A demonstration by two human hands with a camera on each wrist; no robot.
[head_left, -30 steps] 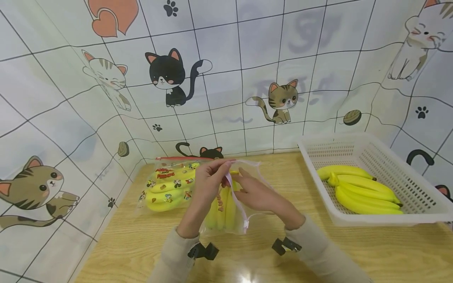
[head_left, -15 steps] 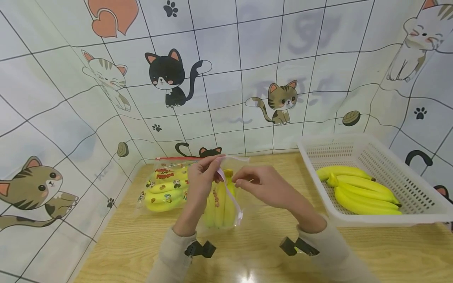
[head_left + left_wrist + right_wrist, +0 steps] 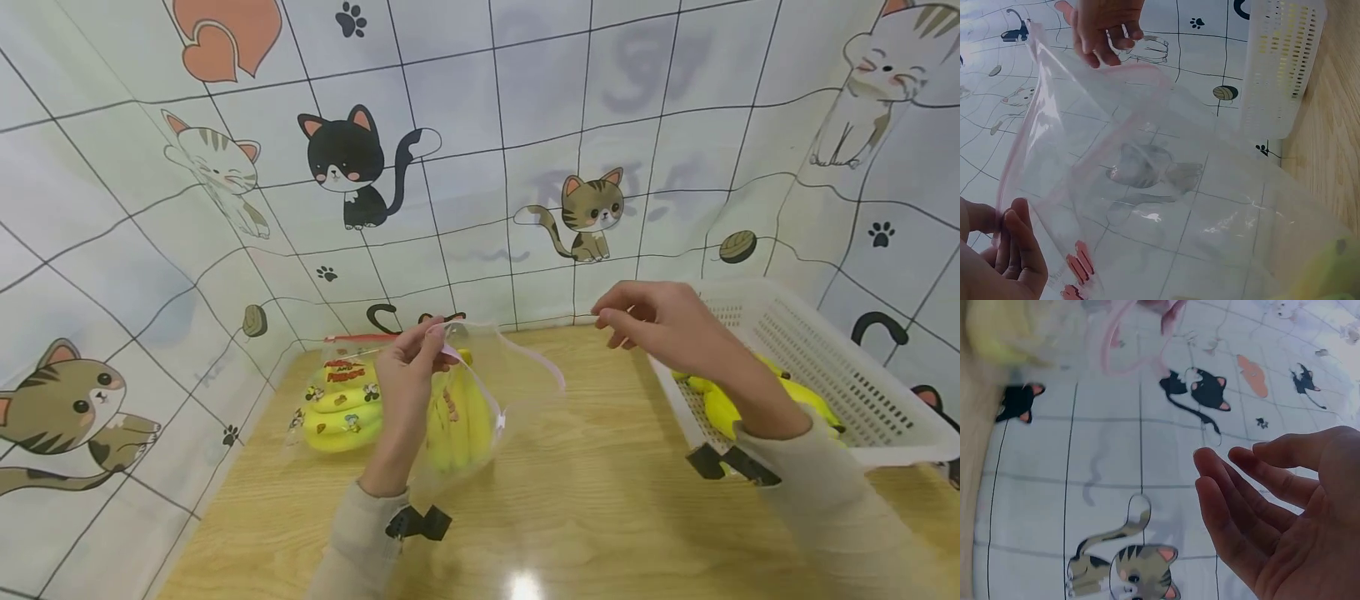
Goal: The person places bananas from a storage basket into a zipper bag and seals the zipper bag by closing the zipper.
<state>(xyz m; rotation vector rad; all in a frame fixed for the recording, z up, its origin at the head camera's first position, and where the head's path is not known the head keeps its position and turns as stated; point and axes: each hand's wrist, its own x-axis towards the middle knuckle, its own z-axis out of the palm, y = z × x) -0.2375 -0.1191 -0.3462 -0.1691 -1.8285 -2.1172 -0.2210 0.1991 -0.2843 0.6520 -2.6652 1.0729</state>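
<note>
My left hand (image 3: 408, 367) pinches the top edge of a clear zip bag (image 3: 1210, 206) between thumb and fingers. The bag's pink zip strip (image 3: 542, 360) spreads into a wide loop, with a pale slider (image 3: 500, 419) at its near end. Inside the bag stands a bunch of yellow bananas (image 3: 459, 425). My right hand (image 3: 667, 325) is in the air over the left edge of the white basket (image 3: 892, 457), apart from the bag. Its fingers (image 3: 1216, 506) are loosely bent with nothing between them.
Several more bananas (image 3: 720, 410) lie in the basket, partly hidden by the right forearm. Left of the held bag lies another clear bag of bananas (image 3: 341, 417) with a red zip (image 3: 360, 338). A cat-print wall covering (image 3: 480, 192) rises behind the wooden table (image 3: 585, 500).
My right hand has left the bag and moved right and up to the basket. The left hand still pinches the edge, slightly further left, and the bag's mouth now spreads wider.
</note>
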